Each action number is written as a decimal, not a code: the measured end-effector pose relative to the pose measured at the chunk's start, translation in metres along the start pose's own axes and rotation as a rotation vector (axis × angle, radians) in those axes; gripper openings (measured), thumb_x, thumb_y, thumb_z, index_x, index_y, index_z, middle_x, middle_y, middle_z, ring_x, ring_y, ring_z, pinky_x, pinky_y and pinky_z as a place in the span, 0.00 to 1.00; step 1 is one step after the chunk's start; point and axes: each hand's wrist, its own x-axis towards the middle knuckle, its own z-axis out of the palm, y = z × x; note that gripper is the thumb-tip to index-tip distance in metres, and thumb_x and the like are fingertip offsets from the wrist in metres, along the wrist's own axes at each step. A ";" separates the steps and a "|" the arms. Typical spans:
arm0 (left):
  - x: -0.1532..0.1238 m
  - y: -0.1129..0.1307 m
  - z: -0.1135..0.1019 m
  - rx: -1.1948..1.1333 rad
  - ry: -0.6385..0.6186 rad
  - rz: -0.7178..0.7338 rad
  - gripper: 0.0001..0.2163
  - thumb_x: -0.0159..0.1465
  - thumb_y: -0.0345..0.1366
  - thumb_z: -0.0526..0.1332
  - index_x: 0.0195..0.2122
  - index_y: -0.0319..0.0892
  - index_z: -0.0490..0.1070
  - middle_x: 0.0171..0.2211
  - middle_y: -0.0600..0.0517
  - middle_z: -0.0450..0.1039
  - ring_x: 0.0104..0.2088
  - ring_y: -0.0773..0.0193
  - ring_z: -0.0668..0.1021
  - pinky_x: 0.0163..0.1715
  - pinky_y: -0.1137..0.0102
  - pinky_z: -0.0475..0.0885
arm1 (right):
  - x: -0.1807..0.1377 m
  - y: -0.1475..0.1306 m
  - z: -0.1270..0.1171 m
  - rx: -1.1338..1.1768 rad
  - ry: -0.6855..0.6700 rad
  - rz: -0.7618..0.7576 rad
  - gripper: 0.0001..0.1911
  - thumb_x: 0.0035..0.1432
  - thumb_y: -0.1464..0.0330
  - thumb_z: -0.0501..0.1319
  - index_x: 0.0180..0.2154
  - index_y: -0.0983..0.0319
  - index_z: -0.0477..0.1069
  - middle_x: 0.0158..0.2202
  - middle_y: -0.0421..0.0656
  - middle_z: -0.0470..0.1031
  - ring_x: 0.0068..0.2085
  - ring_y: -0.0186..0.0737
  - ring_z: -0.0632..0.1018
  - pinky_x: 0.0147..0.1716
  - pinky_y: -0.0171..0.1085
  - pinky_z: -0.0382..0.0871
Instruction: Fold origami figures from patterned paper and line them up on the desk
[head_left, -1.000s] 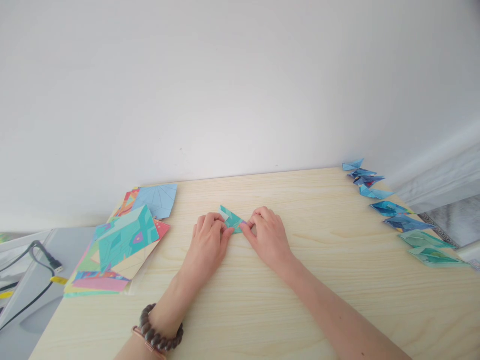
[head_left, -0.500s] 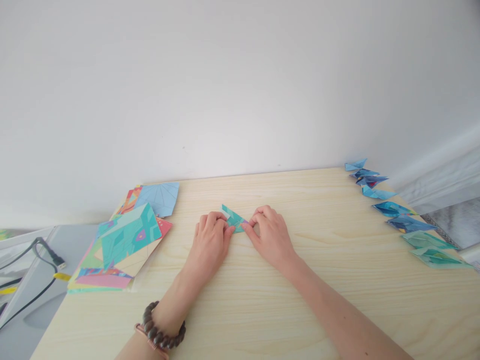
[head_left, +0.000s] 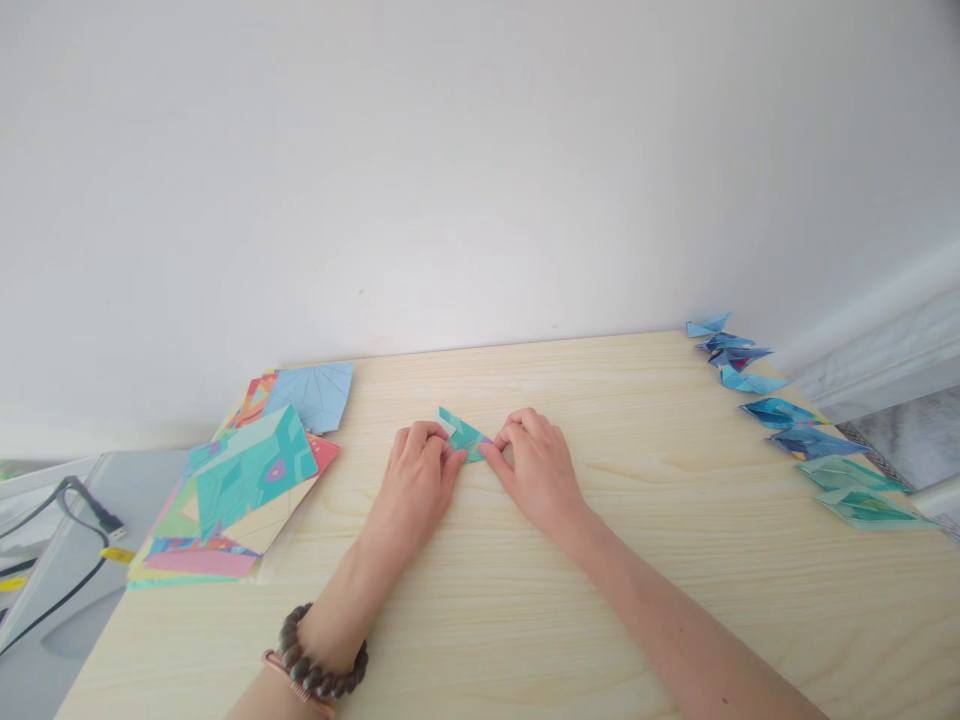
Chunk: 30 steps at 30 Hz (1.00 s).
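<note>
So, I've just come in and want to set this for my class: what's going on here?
A person's left hand and right hand are holding a small folded teal paper between them, on a wood-grained table. The fingers partly hide it. On the left lies an untidy pile of colourful paper sheets, a few of them showing crease lines or printed lines. Along the right edge, folded blue and green paper shapes stand in a row.

Teal folded paper [head_left: 466, 438], purple patch.
</note>
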 end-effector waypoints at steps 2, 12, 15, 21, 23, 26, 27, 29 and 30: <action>0.000 -0.001 0.000 -0.032 0.003 -0.006 0.08 0.64 0.35 0.54 0.30 0.39 0.66 0.40 0.45 0.63 0.43 0.57 0.67 0.44 0.60 0.68 | 0.000 0.000 0.001 -0.002 0.004 0.003 0.10 0.58 0.62 0.57 0.28 0.61 0.68 0.35 0.43 0.68 0.39 0.40 0.69 0.39 0.40 0.59; -0.001 -0.003 0.001 -0.064 -0.006 -0.024 0.08 0.63 0.36 0.54 0.29 0.39 0.66 0.41 0.46 0.63 0.44 0.57 0.67 0.46 0.59 0.68 | 0.001 0.000 0.002 -0.016 0.003 0.013 0.09 0.58 0.62 0.57 0.29 0.60 0.68 0.35 0.43 0.68 0.39 0.41 0.69 0.39 0.40 0.59; -0.001 -0.003 0.001 -0.056 -0.008 -0.020 0.08 0.63 0.35 0.54 0.29 0.39 0.66 0.42 0.46 0.63 0.44 0.57 0.66 0.45 0.58 0.68 | 0.001 0.000 0.001 -0.017 0.001 0.018 0.09 0.57 0.62 0.57 0.28 0.60 0.68 0.35 0.42 0.68 0.39 0.41 0.69 0.39 0.40 0.59; -0.001 -0.001 0.000 0.030 0.001 -0.019 0.08 0.63 0.35 0.54 0.29 0.39 0.65 0.46 0.44 0.61 0.44 0.56 0.66 0.44 0.56 0.68 | 0.001 0.000 0.002 -0.025 -0.006 0.025 0.09 0.57 0.62 0.57 0.29 0.60 0.68 0.35 0.42 0.68 0.39 0.41 0.70 0.39 0.39 0.59; -0.001 0.000 0.000 0.079 0.010 -0.017 0.08 0.63 0.36 0.55 0.28 0.39 0.65 0.47 0.44 0.60 0.45 0.55 0.66 0.45 0.56 0.67 | 0.002 0.000 0.002 -0.030 -0.008 0.027 0.09 0.57 0.62 0.58 0.29 0.60 0.68 0.35 0.42 0.68 0.39 0.41 0.70 0.39 0.39 0.59; -0.001 0.000 0.001 0.126 0.006 -0.017 0.08 0.63 0.37 0.55 0.28 0.40 0.64 0.48 0.43 0.60 0.46 0.54 0.66 0.44 0.56 0.67 | 0.002 -0.001 0.002 -0.033 -0.012 0.028 0.09 0.57 0.62 0.58 0.28 0.60 0.68 0.35 0.42 0.68 0.39 0.40 0.69 0.39 0.39 0.59; -0.001 0.000 0.001 0.132 0.004 -0.021 0.08 0.63 0.37 0.55 0.29 0.40 0.64 0.48 0.44 0.60 0.46 0.54 0.66 0.44 0.56 0.67 | 0.002 -0.001 0.002 -0.032 -0.012 0.029 0.09 0.57 0.62 0.58 0.28 0.60 0.68 0.35 0.42 0.68 0.39 0.40 0.69 0.39 0.39 0.58; -0.001 0.000 0.002 0.131 0.000 -0.032 0.06 0.63 0.36 0.56 0.31 0.40 0.63 0.47 0.44 0.62 0.45 0.54 0.66 0.43 0.57 0.67 | 0.002 -0.001 0.001 -0.027 -0.011 0.030 0.09 0.57 0.62 0.58 0.28 0.60 0.68 0.35 0.42 0.68 0.39 0.40 0.69 0.38 0.39 0.58; -0.001 0.001 0.002 0.124 -0.002 -0.038 0.05 0.62 0.36 0.56 0.33 0.41 0.62 0.45 0.45 0.63 0.45 0.55 0.67 0.42 0.58 0.67 | 0.002 -0.001 0.001 -0.025 -0.011 0.031 0.09 0.57 0.62 0.58 0.28 0.60 0.68 0.35 0.42 0.68 0.39 0.40 0.69 0.38 0.39 0.58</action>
